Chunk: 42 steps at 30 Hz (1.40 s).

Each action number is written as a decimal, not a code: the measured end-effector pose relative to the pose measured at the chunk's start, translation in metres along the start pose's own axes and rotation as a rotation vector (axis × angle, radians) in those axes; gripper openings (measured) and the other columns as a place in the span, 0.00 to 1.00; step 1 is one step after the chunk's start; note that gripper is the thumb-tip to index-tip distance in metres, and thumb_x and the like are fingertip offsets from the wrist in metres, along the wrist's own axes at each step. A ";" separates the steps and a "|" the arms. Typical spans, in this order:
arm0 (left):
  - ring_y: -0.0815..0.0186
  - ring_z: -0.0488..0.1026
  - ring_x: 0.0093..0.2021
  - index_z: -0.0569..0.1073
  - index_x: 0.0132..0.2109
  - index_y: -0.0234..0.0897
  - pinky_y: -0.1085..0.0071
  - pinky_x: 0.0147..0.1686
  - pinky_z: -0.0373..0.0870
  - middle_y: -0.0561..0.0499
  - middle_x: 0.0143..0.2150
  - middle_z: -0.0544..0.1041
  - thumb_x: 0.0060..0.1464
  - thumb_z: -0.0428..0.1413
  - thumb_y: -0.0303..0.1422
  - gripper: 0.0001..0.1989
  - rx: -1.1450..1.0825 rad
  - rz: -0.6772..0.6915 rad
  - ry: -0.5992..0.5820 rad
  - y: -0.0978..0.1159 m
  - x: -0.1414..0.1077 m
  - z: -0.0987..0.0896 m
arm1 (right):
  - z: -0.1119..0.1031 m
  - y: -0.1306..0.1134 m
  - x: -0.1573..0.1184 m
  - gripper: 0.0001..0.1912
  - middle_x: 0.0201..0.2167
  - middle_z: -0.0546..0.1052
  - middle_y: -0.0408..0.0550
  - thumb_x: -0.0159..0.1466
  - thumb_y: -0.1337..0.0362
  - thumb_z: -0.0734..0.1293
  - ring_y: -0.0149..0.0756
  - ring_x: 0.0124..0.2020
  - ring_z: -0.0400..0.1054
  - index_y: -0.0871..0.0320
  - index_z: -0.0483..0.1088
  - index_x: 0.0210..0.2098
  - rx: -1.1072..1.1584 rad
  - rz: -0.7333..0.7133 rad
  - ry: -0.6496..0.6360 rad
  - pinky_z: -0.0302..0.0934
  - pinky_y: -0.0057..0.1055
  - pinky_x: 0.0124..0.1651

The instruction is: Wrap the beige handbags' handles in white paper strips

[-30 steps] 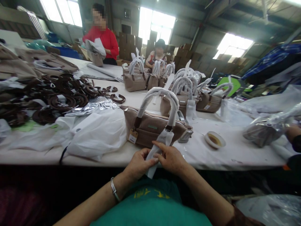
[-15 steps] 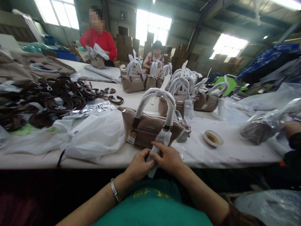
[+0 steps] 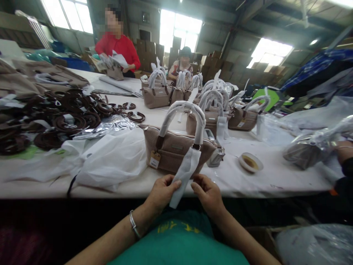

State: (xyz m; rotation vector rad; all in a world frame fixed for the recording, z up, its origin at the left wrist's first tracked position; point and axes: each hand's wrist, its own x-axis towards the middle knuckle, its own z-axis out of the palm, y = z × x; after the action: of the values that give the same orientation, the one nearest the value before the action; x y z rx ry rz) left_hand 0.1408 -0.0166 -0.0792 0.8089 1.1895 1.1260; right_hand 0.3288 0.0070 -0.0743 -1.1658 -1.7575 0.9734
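Note:
A taupe handbag (image 3: 165, 152) stands upright at the table's front edge, its two handles (image 3: 168, 117) wrapped in white material. From the right handle base a white wrapped strip (image 3: 185, 169) hangs down over the bag's front and past the table edge. My left hand (image 3: 162, 189) pinches the strip's left edge near its lower part. Just right of the strip, my right hand (image 3: 207, 191) has thumb and fingers curled but apart, with nothing seen between them. A paper tag (image 3: 154, 160) hangs at the bag's left front.
Brown coiled straps (image 3: 68, 117) and white sheets (image 3: 113, 158) lie left. More handbags (image 3: 156, 96) stand behind. A small round dish (image 3: 250, 162) sits right, near a plastic-wrapped bag (image 3: 303, 152) and another person's arm (image 3: 346, 154). Two people are across the table.
My right hand has let go of the strip and moved right. The strip now hangs flatter and straighter, still in my left hand. The person in red has shifted the item they hold.

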 end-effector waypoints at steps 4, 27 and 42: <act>0.67 0.69 0.30 0.77 0.36 0.32 0.73 0.30 0.65 0.51 0.30 0.77 0.46 0.65 0.42 0.16 -0.010 0.000 -0.033 -0.001 -0.003 0.003 | 0.017 -0.006 0.008 0.20 0.35 0.79 0.50 0.58 0.52 0.72 0.41 0.36 0.72 0.61 0.76 0.43 0.280 0.230 -0.194 0.67 0.34 0.40; 0.60 0.76 0.37 0.77 0.41 0.36 0.68 0.35 0.72 0.47 0.37 0.79 0.49 0.63 0.42 0.16 -0.037 0.063 0.222 0.012 0.001 -0.014 | 0.026 -0.002 0.010 0.15 0.30 0.80 0.47 0.55 0.55 0.74 0.36 0.31 0.70 0.61 0.79 0.35 0.498 0.278 -0.144 0.65 0.31 0.35; 0.67 0.66 0.24 0.74 0.31 0.35 0.73 0.24 0.60 0.53 0.24 0.73 0.50 0.60 0.51 0.21 0.212 0.077 -0.035 0.001 0.001 -0.006 | 0.030 0.000 0.010 0.14 0.18 0.69 0.40 0.59 0.55 0.69 0.28 0.20 0.61 0.62 0.72 0.28 0.455 0.240 -0.133 0.55 0.25 0.25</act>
State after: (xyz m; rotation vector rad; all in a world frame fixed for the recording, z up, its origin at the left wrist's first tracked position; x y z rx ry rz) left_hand 0.1349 -0.0160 -0.0793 1.0400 1.2722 1.0548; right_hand 0.2993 0.0118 -0.0838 -1.0432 -1.4059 1.5312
